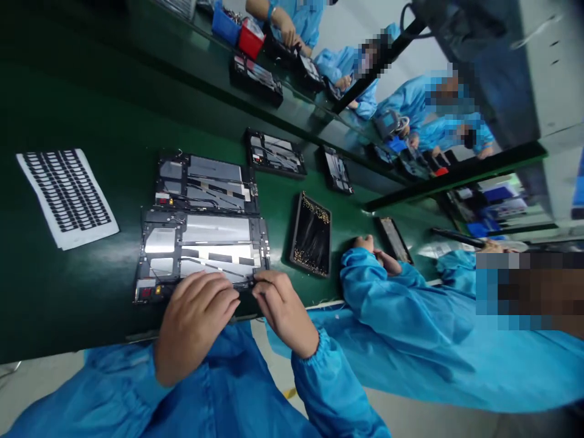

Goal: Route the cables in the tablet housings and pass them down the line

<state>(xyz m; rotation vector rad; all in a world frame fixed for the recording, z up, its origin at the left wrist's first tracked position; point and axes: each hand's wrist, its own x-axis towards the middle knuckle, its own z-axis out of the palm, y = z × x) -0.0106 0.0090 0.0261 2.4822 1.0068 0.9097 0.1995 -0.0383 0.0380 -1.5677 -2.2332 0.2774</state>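
Note:
An opened tablet frame (203, 249) with silver plates and black strips lies on the green belt (68, 292) in front of me. My left hand (196, 319) rests on its near edge with the fingers curled down. My right hand (283, 310) pinches at the frame's near right corner; what its fingertips hold is too small to name. A second opened tablet frame (205, 182) lies just behind the first.
A white sheet of black stickers (68, 194) lies at the left. More tablet frames (276, 153) and a dark tablet (311, 234) sit further along the belt. A co-worker's blue sleeve (387, 304) is at my right. Other workers sit across, by red and blue bins (237, 30).

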